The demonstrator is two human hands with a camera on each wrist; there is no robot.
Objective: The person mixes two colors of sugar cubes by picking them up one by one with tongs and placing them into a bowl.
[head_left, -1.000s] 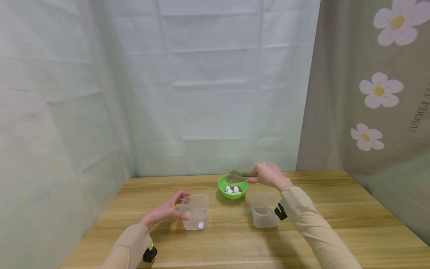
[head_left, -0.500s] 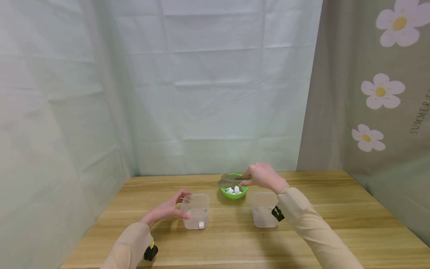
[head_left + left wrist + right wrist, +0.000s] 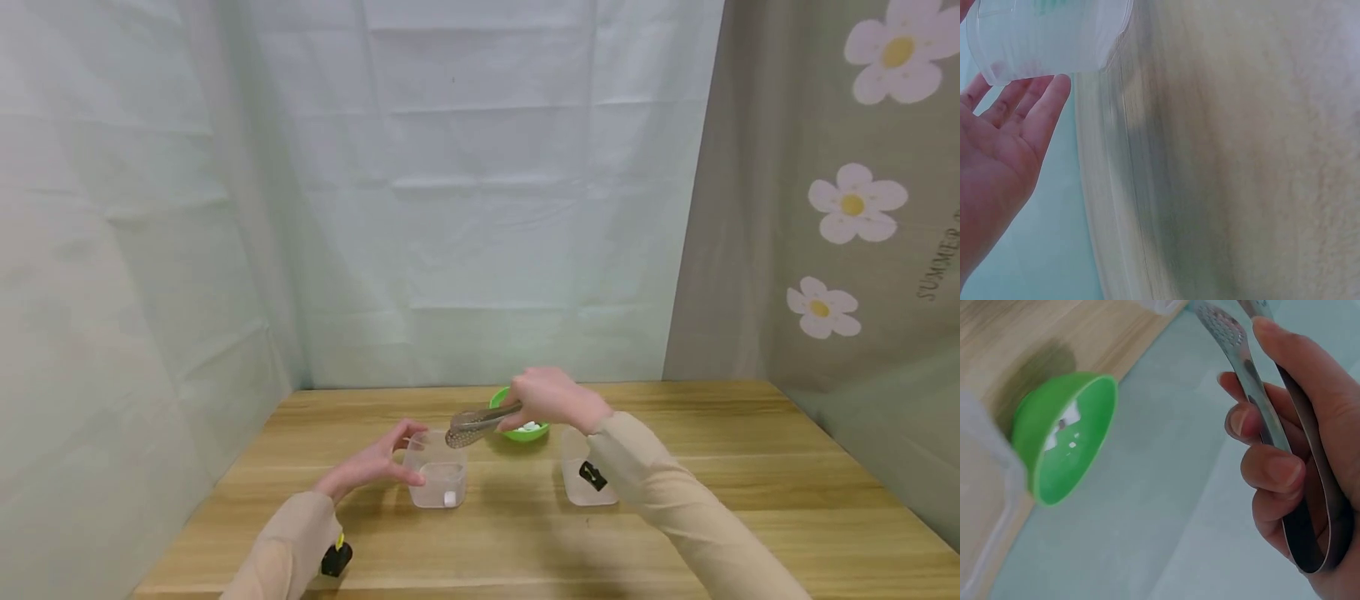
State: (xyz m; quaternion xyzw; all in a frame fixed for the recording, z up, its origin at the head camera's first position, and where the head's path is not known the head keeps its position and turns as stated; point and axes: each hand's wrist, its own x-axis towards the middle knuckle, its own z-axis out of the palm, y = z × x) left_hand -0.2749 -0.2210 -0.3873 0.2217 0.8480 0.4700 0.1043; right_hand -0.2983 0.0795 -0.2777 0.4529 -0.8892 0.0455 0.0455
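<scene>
My right hand (image 3: 551,396) grips metal tongs (image 3: 480,423), whose perforated heads are over the right edge of the left clear plastic container (image 3: 438,497). In the right wrist view the tongs (image 3: 1272,425) lie between thumb and fingers; their tips are cut off, so what they hold cannot be told. My left hand (image 3: 375,467) holds the left container by its left side, thumb at the front, fingers behind. A small white piece (image 3: 450,498) lies inside it. Beyond my right hand stands a green bowl (image 3: 1029,434), partly hidden, with white pieces (image 3: 529,427) in it.
A second clear container (image 3: 581,492) stands to the right, below my right forearm and partly covered by the black wrist camera (image 3: 592,476). Wooden table (image 3: 495,550) surrounds the containers. Pale curtains (image 3: 480,208) hang behind and at the left.
My right hand has carried the tongs leftward and nearer, from over the green bowl to the left container's edge. My left hand has stayed at the left container.
</scene>
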